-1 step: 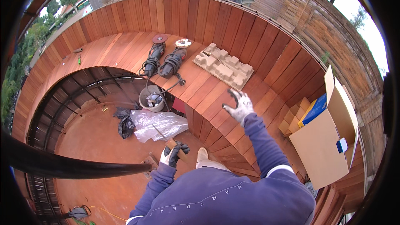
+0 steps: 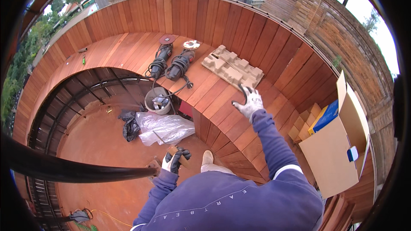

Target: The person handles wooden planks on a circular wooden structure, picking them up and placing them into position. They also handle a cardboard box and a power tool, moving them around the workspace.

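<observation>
At 7 o'clock, above the reddish floor (image 2: 94, 145), the gloved left hand (image 2: 174, 161) has its fingers clamped around the wooden grip of a thin-shafted hand tool (image 2: 172, 149), whose shaft points toward 10 o'clock. At 3 o'clock, the gloved right hand (image 2: 250, 103) hovers over the curved wooden bench (image 2: 214, 96), thumb and fingers apart and nothing visible between them. It is near the lower edge of a moulded pulp tray (image 2: 233, 67) at 1 o'clock; whether a fingertip touches that edge I cannot tell. The step in hand seems to be holding the tool low while the free right hand reaches across; taking up anything with it would call for closing those fingers, with the left keeping the shaft clear. At 9 o'clock, a grey bucket (image 2: 152, 108) holds crumpled silvery and bluish scraps, too small to identify. At 4 o'clock stands a cardboard carton (image 2: 327, 158), flaps spread; its inside is mostly hidden. A blue-and-yellow package (image 2: 326, 116) shows at its upper left, though whether inside or just beside it is unclear, and wooden blocks (image 2: 298, 125) lie near that package.
</observation>
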`<act>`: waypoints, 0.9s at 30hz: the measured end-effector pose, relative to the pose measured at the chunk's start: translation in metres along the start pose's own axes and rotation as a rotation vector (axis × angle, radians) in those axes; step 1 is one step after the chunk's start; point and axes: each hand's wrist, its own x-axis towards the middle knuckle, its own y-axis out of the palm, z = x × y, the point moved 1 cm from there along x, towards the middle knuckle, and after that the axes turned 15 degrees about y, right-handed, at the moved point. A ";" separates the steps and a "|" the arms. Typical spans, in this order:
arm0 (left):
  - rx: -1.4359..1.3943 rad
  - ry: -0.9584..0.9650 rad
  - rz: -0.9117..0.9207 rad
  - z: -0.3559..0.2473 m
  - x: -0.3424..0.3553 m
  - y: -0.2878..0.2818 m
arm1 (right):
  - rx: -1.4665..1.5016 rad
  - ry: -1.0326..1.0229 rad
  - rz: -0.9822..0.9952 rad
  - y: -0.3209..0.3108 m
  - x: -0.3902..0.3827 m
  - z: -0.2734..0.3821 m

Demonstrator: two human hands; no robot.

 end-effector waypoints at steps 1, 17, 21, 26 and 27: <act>0.017 0.021 -0.062 -0.004 -0.002 -0.015 | -0.112 0.001 -0.082 0.003 0.030 0.001; 0.108 0.183 -0.424 0.019 0.032 -0.059 | 0.927 0.065 0.604 -0.047 0.063 -0.008; 0.202 0.111 -0.354 0.001 0.075 -0.023 | 1.377 -0.027 0.646 -0.069 0.045 -0.029; 0.313 0.043 -0.197 -0.013 0.116 0.028 | 1.778 0.141 0.701 0.062 0.068 -0.153; 0.308 0.036 -0.165 -0.011 0.119 0.029 | 1.850 0.151 0.687 0.077 0.066 -0.164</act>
